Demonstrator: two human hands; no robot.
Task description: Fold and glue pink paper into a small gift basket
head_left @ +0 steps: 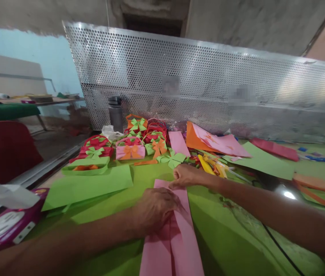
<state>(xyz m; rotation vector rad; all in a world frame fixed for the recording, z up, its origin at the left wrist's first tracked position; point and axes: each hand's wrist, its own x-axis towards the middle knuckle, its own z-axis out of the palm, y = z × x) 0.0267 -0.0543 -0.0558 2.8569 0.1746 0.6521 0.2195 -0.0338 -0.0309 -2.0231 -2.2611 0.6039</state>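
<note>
A long pink craft sheet [186, 237], folded lengthwise with its edges meeting along the middle, runs away from me on the green table cover. Whether it is paper or thin felt I cannot tell. My left hand [158, 207] lies across it with curled fingers, pressing the folded flap; the fingertips are partly hidden. Farther up, near the sheet's far end, my right hand [183, 177] is closed like a fist, its thumb side down on the pink sheet. Just beyond that hand sits a light green bow [174, 158].
Several small handbags with bows, including a pink one [123, 152], stand behind. A green sheet [93, 184] and a purple tissue box [13, 222] are left. Yellow-handled scissors [206, 165], pink and orange sheets [219, 142] and a dark cable [280, 245] lie right. A grey bottle [116, 117] stands behind.
</note>
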